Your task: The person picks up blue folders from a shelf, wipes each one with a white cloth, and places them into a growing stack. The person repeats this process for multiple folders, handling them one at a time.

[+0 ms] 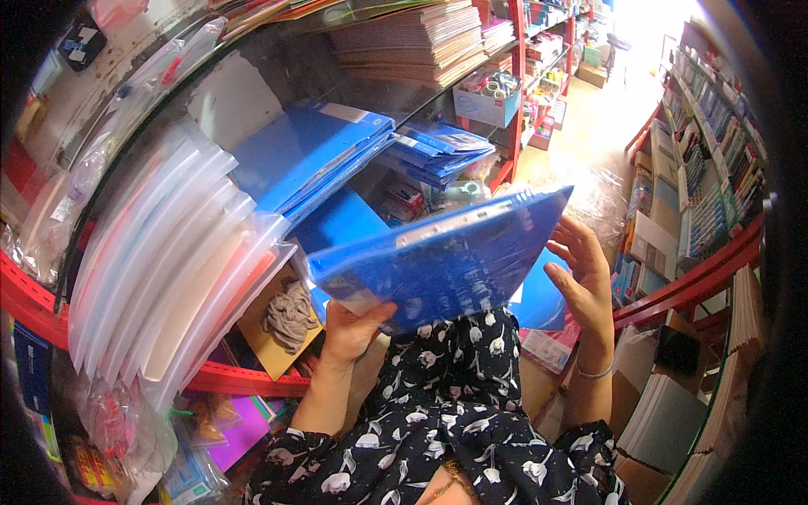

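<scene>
My left hand (355, 331) grips the lower left corner of a blue plastic file folder (442, 265), thumb on its face. The folder is tilted in front of my chest, its spine facing up, with a clear glossy cover. At its right end is my right hand (584, 271), fingers curled and thumb apart; whether a fingertip touches the folder's edge is unclear. Behind the folder, another blue sheet or folder (544, 297) shows in part. Beyond it, stacked blue folders (315, 151) lie on the shelf, with a smaller pile of blue folders (442, 148) to their right.
Translucent plastic sleeves (170, 265) fan out over the shelf at left. A grey cloth (290, 315) rests on a yellow-brown board. Paper stacks (410, 41) fill the shelf above. Red-framed shelving (701, 271) with stationery stands at right, and an aisle floor (571, 136) runs off between the shelves.
</scene>
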Demonstrator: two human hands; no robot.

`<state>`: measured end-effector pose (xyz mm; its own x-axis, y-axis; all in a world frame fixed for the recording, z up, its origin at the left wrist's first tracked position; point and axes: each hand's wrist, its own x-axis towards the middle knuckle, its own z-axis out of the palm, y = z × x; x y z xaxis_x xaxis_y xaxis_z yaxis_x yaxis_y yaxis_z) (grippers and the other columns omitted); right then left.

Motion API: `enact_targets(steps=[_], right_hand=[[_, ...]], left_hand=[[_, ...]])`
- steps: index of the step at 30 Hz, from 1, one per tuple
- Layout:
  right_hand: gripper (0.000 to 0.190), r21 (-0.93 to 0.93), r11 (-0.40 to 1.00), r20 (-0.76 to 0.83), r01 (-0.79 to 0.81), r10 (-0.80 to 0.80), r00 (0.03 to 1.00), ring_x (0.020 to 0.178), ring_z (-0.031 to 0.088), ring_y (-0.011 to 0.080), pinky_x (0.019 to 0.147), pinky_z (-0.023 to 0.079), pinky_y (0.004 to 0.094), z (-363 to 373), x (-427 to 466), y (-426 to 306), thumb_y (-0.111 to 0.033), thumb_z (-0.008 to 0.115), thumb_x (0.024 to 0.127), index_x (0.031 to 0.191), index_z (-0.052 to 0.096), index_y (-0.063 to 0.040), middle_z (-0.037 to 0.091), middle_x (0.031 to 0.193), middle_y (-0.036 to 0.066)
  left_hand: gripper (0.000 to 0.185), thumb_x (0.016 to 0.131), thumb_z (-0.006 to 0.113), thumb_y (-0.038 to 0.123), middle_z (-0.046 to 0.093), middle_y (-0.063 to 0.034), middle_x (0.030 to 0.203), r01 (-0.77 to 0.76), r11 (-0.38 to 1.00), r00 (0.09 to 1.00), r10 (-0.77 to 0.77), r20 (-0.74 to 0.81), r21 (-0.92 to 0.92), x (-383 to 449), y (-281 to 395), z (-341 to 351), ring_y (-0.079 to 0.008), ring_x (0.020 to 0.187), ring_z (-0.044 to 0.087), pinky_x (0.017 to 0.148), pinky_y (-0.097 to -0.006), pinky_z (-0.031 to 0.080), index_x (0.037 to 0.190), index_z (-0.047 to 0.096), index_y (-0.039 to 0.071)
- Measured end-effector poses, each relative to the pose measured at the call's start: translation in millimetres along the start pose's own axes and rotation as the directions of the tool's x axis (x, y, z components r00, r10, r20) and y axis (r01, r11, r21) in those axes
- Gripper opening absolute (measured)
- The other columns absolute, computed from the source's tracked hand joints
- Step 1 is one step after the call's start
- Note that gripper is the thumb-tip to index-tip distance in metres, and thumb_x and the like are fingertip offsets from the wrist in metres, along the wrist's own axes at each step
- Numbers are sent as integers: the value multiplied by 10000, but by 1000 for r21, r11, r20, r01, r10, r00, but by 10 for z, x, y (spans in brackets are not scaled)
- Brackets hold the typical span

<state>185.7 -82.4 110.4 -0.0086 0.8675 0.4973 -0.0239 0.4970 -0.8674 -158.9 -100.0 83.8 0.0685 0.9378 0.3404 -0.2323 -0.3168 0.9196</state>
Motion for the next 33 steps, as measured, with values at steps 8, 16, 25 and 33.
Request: enact_targets(steps=[8, 16, 25, 33], right_hand=[[701, 252, 945, 186, -211, 167, 968, 1230, 561, 222, 1059, 428, 394, -10, -104, 65, -64, 756, 868, 1459, 384, 3, 594, 1313, 144], [525, 123, 895, 365, -429, 361, 858, 1051, 657, 202, 911, 533, 332, -401, -660, 557, -112, 761, 882, 1327, 524, 36, 674, 1176, 137], [462, 617, 737, 154, -275, 229, 961, 678, 705, 325, 520, 591, 396, -62, -673, 454, -173, 655, 962, 1317, 450, 39, 683, 992, 228], [424, 732, 621, 157, -280, 246, 956, 638, 688, 291, 510, 585, 349, 374, 160, 138, -37, 525, 958, 1350, 398, 65, 662, 1021, 214]], left_hand=[[285, 847, 775, 10, 692, -16, 1046, -29, 987, 998, 19, -66, -156, 86, 138, 204, -115, 950, 640, 869, -281, 502, 1108, 668, 53], [268, 942, 688, 107, 642, -41, 1037, 64, 935, 969, -141, -202, -349, 326, 235, 265, -180, 977, 645, 860, -384, 566, 1193, 598, 80], [356, 984, 598, 166, 626, -111, 1081, 57, 952, 976, -116, -182, -301, 600, 514, 331, -195, 941, 662, 804, -350, 589, 1280, 511, -12], [613, 969, 596, 308, 578, -123, 1276, 20, 863, 999, -30, -13, -504, 714, 613, 187, -229, 1114, 632, 919, -381, 563, 1460, 357, 29]])
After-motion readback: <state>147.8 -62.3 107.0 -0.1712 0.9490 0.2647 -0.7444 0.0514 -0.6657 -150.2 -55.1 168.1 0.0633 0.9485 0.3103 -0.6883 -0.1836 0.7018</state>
